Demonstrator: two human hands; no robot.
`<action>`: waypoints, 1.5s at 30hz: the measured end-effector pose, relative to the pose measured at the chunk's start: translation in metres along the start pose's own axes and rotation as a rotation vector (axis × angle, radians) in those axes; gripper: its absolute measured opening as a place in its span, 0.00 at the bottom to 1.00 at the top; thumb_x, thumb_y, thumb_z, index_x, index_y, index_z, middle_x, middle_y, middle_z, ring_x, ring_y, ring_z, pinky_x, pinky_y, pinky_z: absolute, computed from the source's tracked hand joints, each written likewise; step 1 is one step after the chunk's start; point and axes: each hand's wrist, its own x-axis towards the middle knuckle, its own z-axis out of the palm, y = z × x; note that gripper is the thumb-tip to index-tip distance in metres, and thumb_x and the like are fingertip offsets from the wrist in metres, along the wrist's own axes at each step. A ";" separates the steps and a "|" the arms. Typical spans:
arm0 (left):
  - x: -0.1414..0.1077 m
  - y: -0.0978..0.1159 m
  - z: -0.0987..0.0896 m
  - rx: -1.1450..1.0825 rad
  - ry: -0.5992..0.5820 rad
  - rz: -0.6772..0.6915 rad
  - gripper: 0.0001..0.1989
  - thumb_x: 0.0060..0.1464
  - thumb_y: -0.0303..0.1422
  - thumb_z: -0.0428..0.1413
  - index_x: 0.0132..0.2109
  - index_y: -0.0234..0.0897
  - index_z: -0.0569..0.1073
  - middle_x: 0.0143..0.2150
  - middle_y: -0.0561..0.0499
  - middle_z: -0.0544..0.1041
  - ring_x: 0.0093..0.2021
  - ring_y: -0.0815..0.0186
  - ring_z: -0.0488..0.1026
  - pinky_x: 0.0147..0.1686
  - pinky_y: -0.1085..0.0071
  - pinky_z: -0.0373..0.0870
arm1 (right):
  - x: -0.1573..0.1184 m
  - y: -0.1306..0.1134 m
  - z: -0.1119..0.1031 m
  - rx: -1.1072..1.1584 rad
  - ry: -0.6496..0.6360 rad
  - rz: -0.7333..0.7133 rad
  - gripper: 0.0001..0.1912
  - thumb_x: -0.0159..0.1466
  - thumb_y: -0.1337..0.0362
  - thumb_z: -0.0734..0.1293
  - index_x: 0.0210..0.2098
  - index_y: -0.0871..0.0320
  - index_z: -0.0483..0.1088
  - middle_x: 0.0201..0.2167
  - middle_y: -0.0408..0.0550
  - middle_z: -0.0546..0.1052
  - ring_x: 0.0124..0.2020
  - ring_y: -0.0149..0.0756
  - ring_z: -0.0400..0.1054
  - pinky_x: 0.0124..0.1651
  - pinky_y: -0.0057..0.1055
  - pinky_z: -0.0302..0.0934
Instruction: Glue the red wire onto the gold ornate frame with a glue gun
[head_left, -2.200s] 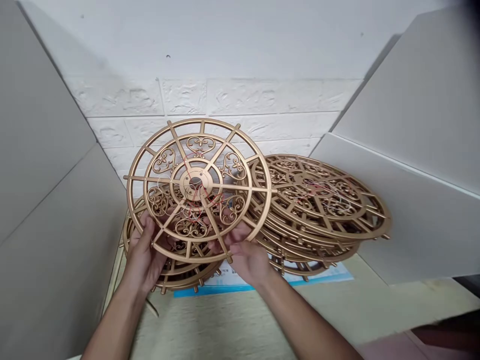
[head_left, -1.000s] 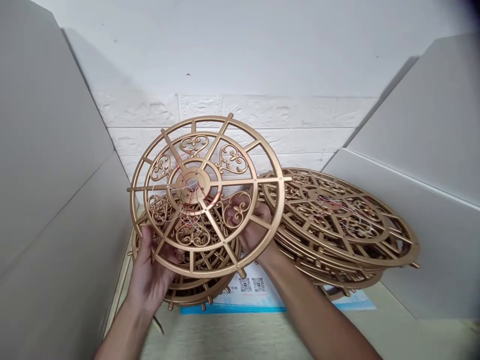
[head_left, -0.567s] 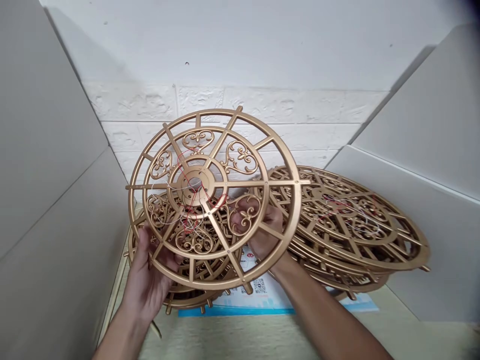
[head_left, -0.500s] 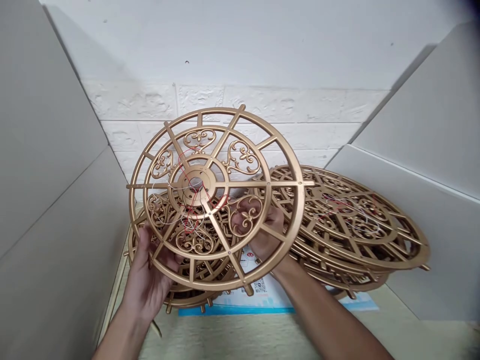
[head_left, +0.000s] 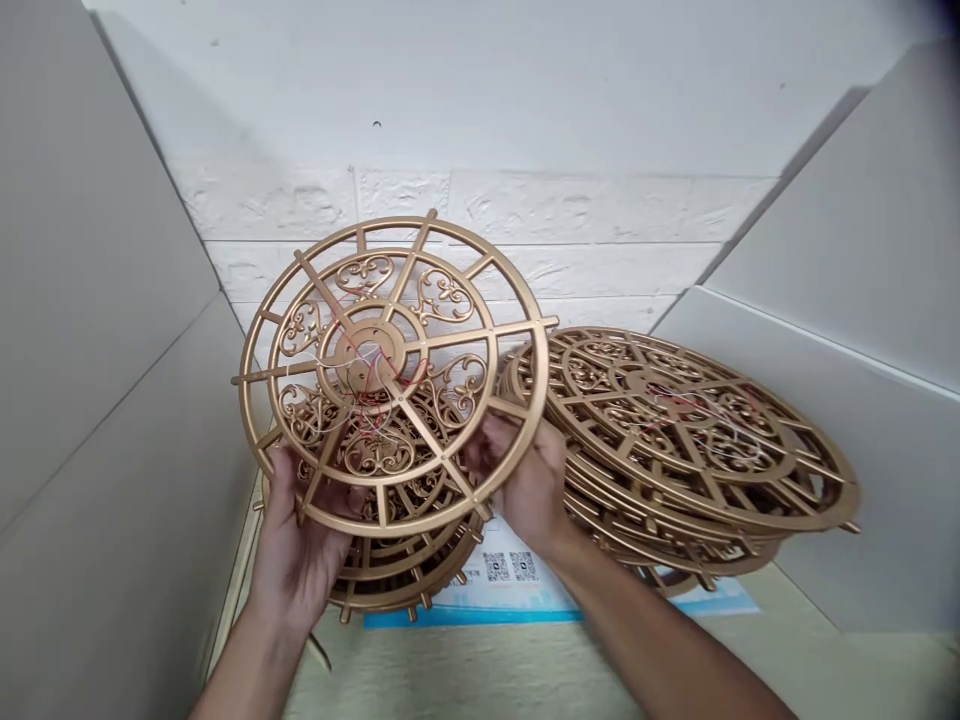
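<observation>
A round gold openwork frame, with spokes, scrollwork and a hub, is tilted up before me. Thin red and white wires trail across its middle. My left hand is closed on the lower left rim, thumb in front and fingers behind. At the lower right, my right hand is closed around the rim, its fingers partly seen through the openings. Just behind and below the held frame sits a stack of similar gold frames, largely hidden by it. Another stack leans to the right, wires lying on its top frame.
A printed sheet with a blue edge and QR codes lies on the pale table under the stacks. Grey panels stand on both sides, with a white brick-patterned wall behind. A thin stick-like piece pokes out near my left wrist.
The held frame has shifted left, turned slightly counterclockwise and moved back a little. My right hand has moved left and outward toward the frame's rim; my left hand stays nearly in place.
</observation>
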 end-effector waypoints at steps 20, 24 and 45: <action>0.007 -0.004 -0.029 -0.008 -0.269 -0.049 0.21 0.39 0.37 0.73 0.44 0.52 0.81 0.46 0.56 0.83 0.39 0.63 0.82 0.32 0.76 0.81 | 0.011 -0.047 -0.004 -0.985 -0.092 -0.681 0.06 0.64 0.70 0.67 0.35 0.59 0.78 0.14 0.34 0.69 0.13 0.22 0.53 0.20 0.24 0.47; 0.009 -0.003 -0.037 -0.014 -0.373 -0.097 0.22 0.44 0.34 0.71 0.48 0.58 0.79 0.49 0.57 0.82 0.42 0.61 0.82 0.37 0.69 0.83 | 0.009 -0.047 -0.006 -1.103 -0.085 -0.697 0.08 0.64 0.70 0.67 0.38 0.64 0.80 0.15 0.39 0.73 0.13 0.24 0.57 0.20 0.26 0.47; 0.004 -0.006 -0.029 -0.115 -0.508 -0.119 0.20 0.49 0.31 0.68 0.47 0.61 0.79 0.45 0.59 0.83 0.41 0.65 0.82 0.44 0.70 0.80 | 0.008 -0.052 -0.006 -1.239 -0.041 -0.890 0.13 0.63 0.74 0.66 0.23 0.61 0.76 0.14 0.42 0.74 0.14 0.24 0.59 0.18 0.26 0.46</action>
